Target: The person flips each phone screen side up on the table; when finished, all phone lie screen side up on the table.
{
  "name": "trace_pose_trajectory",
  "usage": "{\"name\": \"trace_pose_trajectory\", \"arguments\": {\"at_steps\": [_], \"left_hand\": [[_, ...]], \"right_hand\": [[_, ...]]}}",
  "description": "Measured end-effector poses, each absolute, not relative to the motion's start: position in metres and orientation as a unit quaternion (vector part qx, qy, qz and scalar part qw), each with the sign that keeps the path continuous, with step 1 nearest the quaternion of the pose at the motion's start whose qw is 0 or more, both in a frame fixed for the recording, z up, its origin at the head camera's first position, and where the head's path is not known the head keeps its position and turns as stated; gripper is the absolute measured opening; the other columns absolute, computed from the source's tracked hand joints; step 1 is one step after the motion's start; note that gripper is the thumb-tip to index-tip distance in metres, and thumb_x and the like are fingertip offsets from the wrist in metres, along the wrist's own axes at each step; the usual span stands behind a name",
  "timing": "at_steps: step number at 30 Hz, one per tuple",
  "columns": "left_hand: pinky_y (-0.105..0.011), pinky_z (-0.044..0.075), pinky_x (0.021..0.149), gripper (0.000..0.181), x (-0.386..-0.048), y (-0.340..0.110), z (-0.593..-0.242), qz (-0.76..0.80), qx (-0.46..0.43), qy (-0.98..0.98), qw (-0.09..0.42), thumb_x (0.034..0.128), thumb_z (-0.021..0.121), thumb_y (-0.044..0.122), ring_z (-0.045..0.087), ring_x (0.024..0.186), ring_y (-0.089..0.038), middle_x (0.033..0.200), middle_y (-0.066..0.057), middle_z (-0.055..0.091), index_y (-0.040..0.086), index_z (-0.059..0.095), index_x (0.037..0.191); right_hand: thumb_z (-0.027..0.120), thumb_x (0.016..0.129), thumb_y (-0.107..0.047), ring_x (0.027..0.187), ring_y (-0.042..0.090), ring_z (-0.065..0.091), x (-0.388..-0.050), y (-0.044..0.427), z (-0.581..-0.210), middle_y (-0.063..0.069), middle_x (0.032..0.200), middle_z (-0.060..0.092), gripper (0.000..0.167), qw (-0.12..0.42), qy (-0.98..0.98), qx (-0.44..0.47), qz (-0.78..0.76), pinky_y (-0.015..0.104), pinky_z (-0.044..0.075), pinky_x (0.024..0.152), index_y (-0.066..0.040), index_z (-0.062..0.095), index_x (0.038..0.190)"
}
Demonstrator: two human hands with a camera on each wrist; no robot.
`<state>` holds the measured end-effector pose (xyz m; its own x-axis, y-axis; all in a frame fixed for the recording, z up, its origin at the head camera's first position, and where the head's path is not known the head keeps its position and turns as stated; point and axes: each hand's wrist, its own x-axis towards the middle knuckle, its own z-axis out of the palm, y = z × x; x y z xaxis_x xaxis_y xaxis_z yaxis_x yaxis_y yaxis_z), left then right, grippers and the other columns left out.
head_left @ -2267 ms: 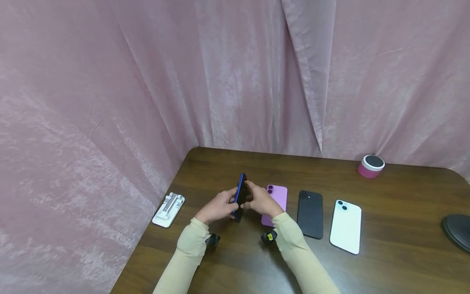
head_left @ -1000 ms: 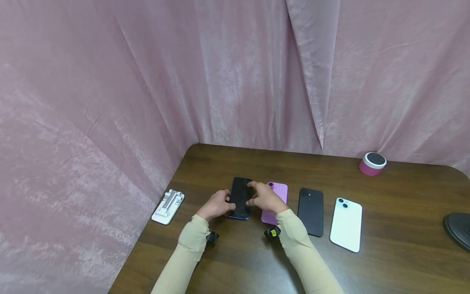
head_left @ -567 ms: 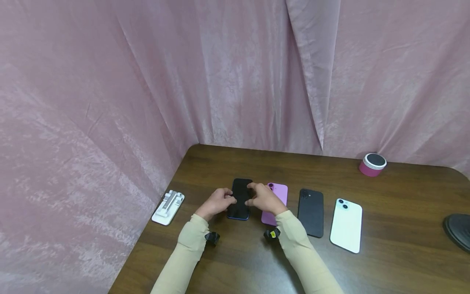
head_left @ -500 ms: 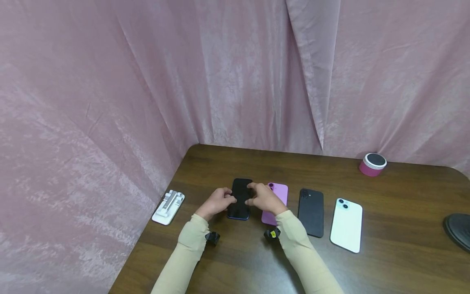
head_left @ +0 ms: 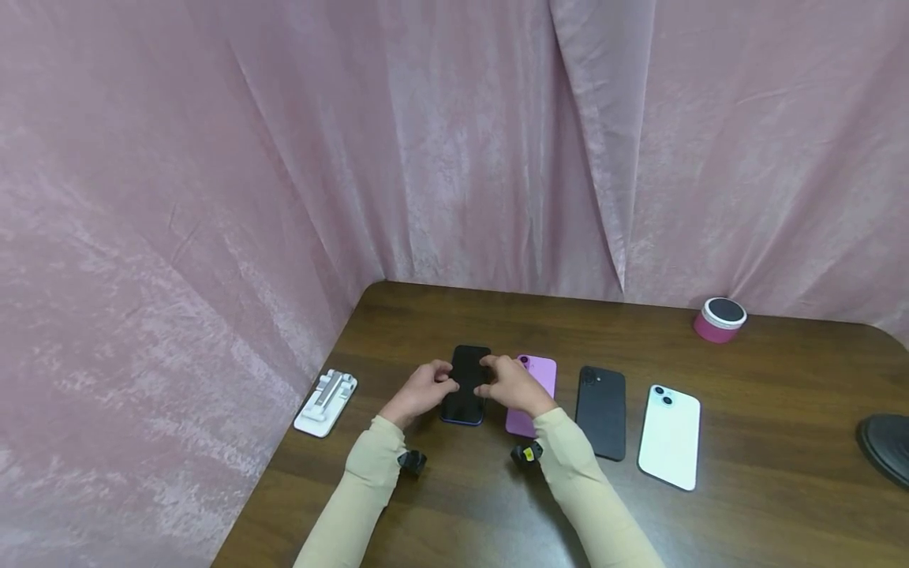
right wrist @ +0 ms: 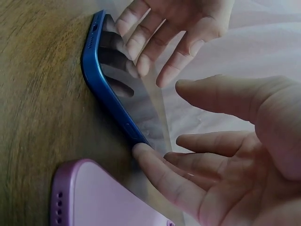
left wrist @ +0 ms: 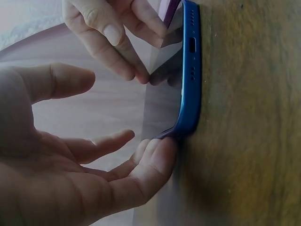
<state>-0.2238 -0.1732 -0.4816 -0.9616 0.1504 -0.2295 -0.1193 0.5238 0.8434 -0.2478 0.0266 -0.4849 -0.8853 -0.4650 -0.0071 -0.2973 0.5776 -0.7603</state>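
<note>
Left hand (head_left: 420,392) and right hand (head_left: 516,386), fingers parted, gripping nothing, touch left and right edges of rectangular, blue-edged, black-screened phone (head_left: 465,405); light, even pressure advised.

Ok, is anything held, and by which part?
Nothing is held: the rectangular, blue-edged, black-screened phone lies flat on the brown wooden table; the left hand and right hand only touch its side edges.

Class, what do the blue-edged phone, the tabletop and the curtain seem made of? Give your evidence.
Blue-edged phone: screen probably glass, glossy with reflections; smooth rim, metal or plastic. Tabletop: wood or wood-look laminate, satin, streaked grain. Curtain: likely velvet, softly folded, patchy sheen.
</note>
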Motion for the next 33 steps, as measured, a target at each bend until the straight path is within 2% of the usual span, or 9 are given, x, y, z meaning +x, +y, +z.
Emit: {"name": "trace_pose_trajectory", "arguments": {"at_steps": [5,7,9,13,17,22,33], "left_hand": [[-0.049,0.046,0.099,0.046,-0.222,-0.175,-0.482,0.47,0.021,0.873,0.13,0.0949,0.063,0.012,0.056,0.118,-0.035,0.127,-0.025,0.06,-0.009,0.054,0.135],[-0.051,0.044,0.101,0.046,-0.222,-0.176,-0.481,0.46,0.024,0.879,0.123,0.0948,0.063,0.012,0.055,0.119,-0.036,0.126,-0.025,0.06,-0.009,0.054,0.135],[-0.052,0.044,0.1,0.047,-0.221,-0.176,-0.479,0.449,0.026,0.886,0.111,0.0941,0.064,0.012,0.056,0.117,-0.036,0.124,-0.024,0.061,-0.009,0.054,0.134],[-0.052,0.045,0.098,0.047,-0.22,-0.171,-0.472,0.439,0.026,0.895,0.072,0.093,0.065,0.012,0.059,0.11,-0.035,0.121,-0.024,0.061,-0.008,0.054,0.134],[-0.051,0.047,0.095,0.049,-0.218,-0.161,-0.465,0.452,0.028,0.891,0.036,0.0916,0.065,0.009,0.059,0.108,-0.036,0.122,-0.025,0.059,-0.008,0.053,0.136],[-0.05,0.049,0.093,0.053,-0.218,-0.142,-0.456,0.467,0.044,0.883,0.006,0.0882,0.067,0.008,0.06,0.107,-0.039,0.124,-0.029,0.058,-0.008,0.052,0.136],[-0.049,0.051,0.091,0.062,-0.211,-0.109,-0.461,0.484,0.075,0.87,0.051,0.0838,0.074,0.007,0.061,0.109,-0.036,0.126,-0.027,0.059,-0.006,0.048,0.138]], "right_hand": [[0.078,0.086,-0.009,0.08,0.018,0.064,-0.247,0.027,-0.485,0.019,0.108,0.071,0.052,0.101,0.878,-0.222,-0.411,0.037,0.054,0.073,0.01,0.059,0.13],[0.078,0.086,-0.01,0.08,0.019,0.064,-0.246,0.028,-0.483,0.018,0.105,0.071,0.052,0.097,0.877,-0.221,-0.416,0.038,0.053,0.073,0.009,0.059,0.131],[0.077,0.087,-0.009,0.085,0.022,0.066,-0.245,0.031,-0.48,0.018,0.106,0.071,0.052,0.091,0.873,-0.217,-0.426,0.04,0.054,0.076,0.009,0.058,0.132],[0.075,0.088,-0.006,0.1,0.031,0.069,-0.243,0.042,-0.478,0.023,0.117,0.069,0.05,0.075,0.857,-0.202,-0.467,0.046,0.055,0.084,0.009,0.057,0.132],[0.074,0.088,-0.004,0.103,0.036,0.068,-0.244,0.054,-0.48,0.027,0.13,0.062,0.05,0.058,0.845,-0.199,-0.493,0.047,0.054,0.086,0.009,0.056,0.133],[0.073,0.087,-0.004,0.108,0.039,0.065,-0.246,0.069,-0.479,0.026,0.132,0.061,0.051,0.023,0.848,-0.187,-0.495,0.051,0.053,0.088,0.007,0.056,0.134],[0.071,0.088,0.0,0.12,0.046,0.058,-0.245,0.099,-0.481,0.029,0.132,0.06,0.052,0.02,0.855,-0.147,-0.496,0.056,0.05,0.093,0.008,0.052,0.136]]}}
